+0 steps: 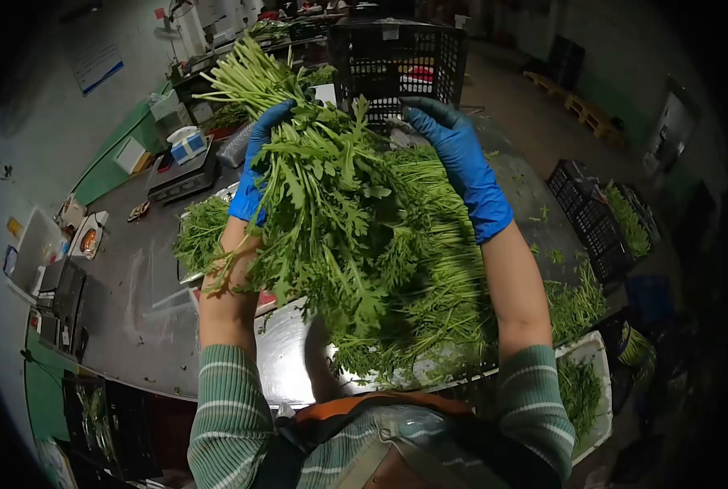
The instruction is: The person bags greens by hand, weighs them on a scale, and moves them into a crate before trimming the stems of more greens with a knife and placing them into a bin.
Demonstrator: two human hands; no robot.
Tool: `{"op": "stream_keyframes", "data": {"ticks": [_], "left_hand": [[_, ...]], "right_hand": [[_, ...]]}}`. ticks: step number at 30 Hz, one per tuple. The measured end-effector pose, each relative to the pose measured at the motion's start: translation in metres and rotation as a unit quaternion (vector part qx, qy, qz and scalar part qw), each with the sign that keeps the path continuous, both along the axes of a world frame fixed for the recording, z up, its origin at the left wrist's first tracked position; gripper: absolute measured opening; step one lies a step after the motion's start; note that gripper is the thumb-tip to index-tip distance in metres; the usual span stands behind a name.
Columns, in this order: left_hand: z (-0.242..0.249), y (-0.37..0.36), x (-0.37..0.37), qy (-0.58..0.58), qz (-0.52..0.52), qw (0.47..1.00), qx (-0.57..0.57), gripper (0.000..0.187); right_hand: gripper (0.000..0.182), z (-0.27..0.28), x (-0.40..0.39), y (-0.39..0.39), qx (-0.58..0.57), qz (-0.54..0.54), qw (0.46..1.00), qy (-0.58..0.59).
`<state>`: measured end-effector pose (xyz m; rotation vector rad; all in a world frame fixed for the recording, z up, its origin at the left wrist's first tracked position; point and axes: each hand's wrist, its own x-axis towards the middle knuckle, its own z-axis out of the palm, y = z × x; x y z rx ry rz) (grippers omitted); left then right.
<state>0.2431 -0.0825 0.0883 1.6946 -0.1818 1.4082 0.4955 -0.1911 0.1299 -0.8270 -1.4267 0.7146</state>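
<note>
My left hand (262,159), in a blue glove, is wrapped round a large bunch of leafy greens (323,179). The stem ends point up and away to the left, while the jagged leaves hang down toward me. To the right of the bunch, my right hand (450,138), also gloved in blue with darkened fingertips, has its fingers apart and nothing visible in them. Below both hands lies a broad heap of the same long-stemmed greens (454,277). A shiny metal surface (285,350) shows at the heap's near left.
A black plastic crate (356,69) stands just beyond my hands. Left on the table (127,301) are a scale (183,175) and a blue-and-white tissue box (187,145). To the right stand another black crate (584,212) and a white bin (604,383) with greens.
</note>
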Motion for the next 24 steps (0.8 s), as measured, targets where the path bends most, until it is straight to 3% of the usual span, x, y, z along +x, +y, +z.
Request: {"op": "stream_keyframes", "data": {"ticks": [1, 2, 3, 4, 5, 6, 7, 8, 9, 10, 12, 13, 14, 16, 17, 18, 20, 21, 23, 24], "left_hand": [[0.004, -0.011, 0.005, 0.047, 0.010, 0.999, 0.008, 0.040], [0.005, -0.018, 0.011, 0.094, 0.021, 0.995, 0.017, 0.047], [0.008, -0.017, 0.025, 0.076, -0.072, 0.994, 0.027, 0.040], [0.023, -0.025, 0.038, 0.165, 0.001, 0.978, -0.124, 0.036], [0.040, -0.037, 0.052, 0.248, 0.073, 0.927, -0.270, 0.032], [0.041, -0.055, 0.069, 0.202, 0.063, 0.956, -0.205, 0.027], [0.052, -0.071, 0.082, 0.205, 0.081, 0.948, -0.231, 0.035], [0.059, -0.082, 0.094, 0.209, 0.098, 0.938, -0.257, 0.044], [0.056, -0.087, 0.106, 0.128, 0.047, 0.953, -0.270, 0.072], [0.055, -0.085, 0.115, 0.127, 0.044, 0.953, -0.272, 0.072], [0.056, -0.077, 0.126, 0.175, -0.087, 0.952, -0.236, 0.081], [0.063, -0.084, 0.121, 0.264, -0.097, 0.937, -0.204, 0.096], [0.067, -0.086, 0.121, 0.260, -0.101, 0.938, -0.207, 0.096], [0.071, -0.087, 0.123, 0.441, 0.062, 0.887, -0.125, 0.103], [0.069, -0.088, 0.124, 0.423, 0.099, 0.900, 0.009, 0.105], [0.065, -0.088, 0.123, 0.422, 0.095, 0.902, 0.008, 0.105], [0.053, -0.084, 0.115, 0.347, 0.008, 0.933, -0.090, 0.099], [0.040, -0.080, 0.108, 0.299, -0.001, 0.947, -0.115, 0.091], [0.012, -0.080, 0.090, 0.327, -0.168, 0.890, -0.269, 0.086], [-0.034, -0.058, 0.080, 0.313, -0.200, 0.852, -0.369, 0.083]], "right_hand": [[0.045, 0.005, 0.003, -0.004, 0.002, -0.020, 1.000, 0.006], [0.064, 0.008, 0.006, -0.005, -0.003, -0.042, 0.998, -0.044], [0.064, 0.009, 0.005, -0.006, -0.005, -0.048, 0.998, -0.044], [0.075, 0.009, 0.001, -0.005, -0.007, -0.060, 0.995, -0.076], [0.087, 0.009, -0.004, -0.005, -0.007, -0.071, 0.991, -0.109], [0.102, 0.015, -0.009, -0.011, -0.022, -0.073, 0.990, -0.119], [0.102, 0.017, -0.013, -0.014, -0.023, -0.075, 0.989, -0.123], [0.097, 0.016, -0.017, -0.019, -0.010, -0.093, 0.984, -0.152], [0.092, 0.015, -0.022, -0.023, 0.003, -0.110, 0.977, -0.180], [0.087, 0.013, -0.030, -0.030, 0.028, -0.008, 0.997, -0.074], [0.078, 0.020, -0.023, -0.040, -0.022, 0.007, 0.998, -0.063], [0.070, 0.022, -0.017, -0.044, -0.071, 0.026, 0.996, -0.053], [0.055, 0.012, -0.013, -0.035, -0.012, -0.040, 0.998, -0.051], [0.053, 0.006, 0.004, -0.044, -0.073, -0.032, 0.997, -0.005], [0.052, 0.006, 0.006, -0.049, -0.127, -0.022, 0.991, 0.045], [0.040, -0.005, 0.008, -0.047, -0.038, -0.066, 0.997, 0.008], [0.035, -0.060, 0.079, -0.019, 0.003, -0.054, 0.998, -0.017], [0.033, -0.061, 0.136, 0.029, 0.050, -0.039, 0.997, -0.038], [0.032, -0.082, 0.137, 0.030, 0.064, -0.057, 0.996, -0.032], [0.031, -0.088, 0.133, 0.029, 0.078, -0.069, 0.994, -0.029]]}}
